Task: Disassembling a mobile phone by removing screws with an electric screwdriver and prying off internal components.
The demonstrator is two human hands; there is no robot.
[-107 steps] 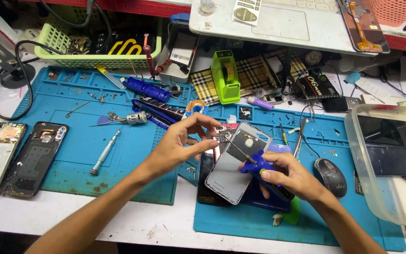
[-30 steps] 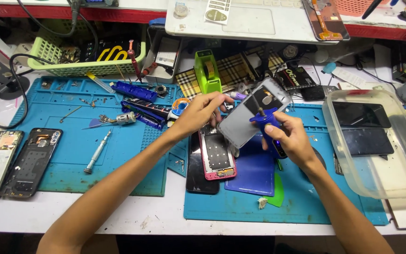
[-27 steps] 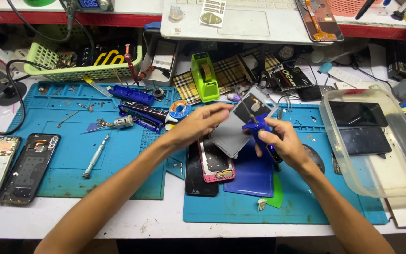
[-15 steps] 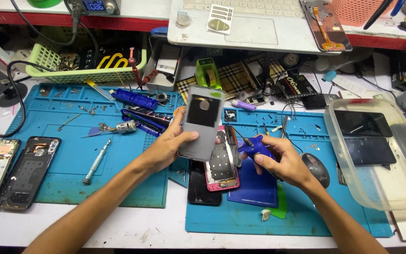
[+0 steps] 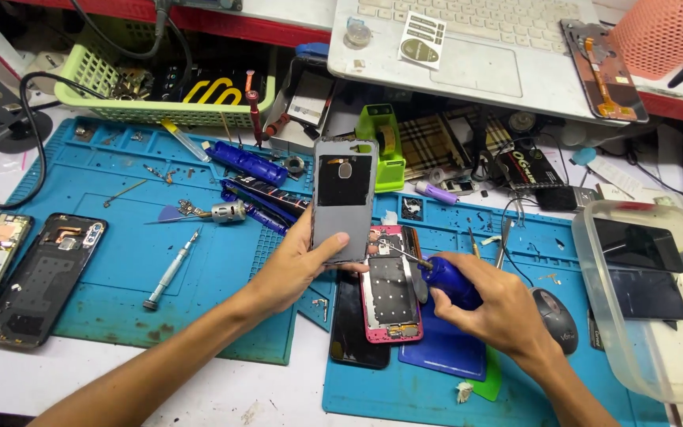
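My left hand (image 5: 298,265) holds a grey phone back cover (image 5: 345,199) upright above the blue work mat (image 5: 128,261), its inner side facing me. My right hand (image 5: 493,304) grips a blue-handled screwdriver (image 5: 444,278) whose thin tip points left toward the top of an opened pink-framed phone (image 5: 390,283). That phone lies flat on the mat, partly over a black phone (image 5: 353,328) and beside a dark blue panel (image 5: 446,348).
Two opened phones (image 5: 17,273) lie at the left edge. Loose tools include a silver screwdriver (image 5: 169,269) and blue tool handles (image 5: 248,163). A green tape dispenser (image 5: 385,146), a white laptop (image 5: 476,47), a green basket (image 5: 144,87), a mouse (image 5: 556,318) and a clear tub (image 5: 658,304) surround the mats.
My left hand has lifted the grey back cover off the pink-framed phone and stood it upright. My right hand with the screwdriver has dropped to the opened phone.
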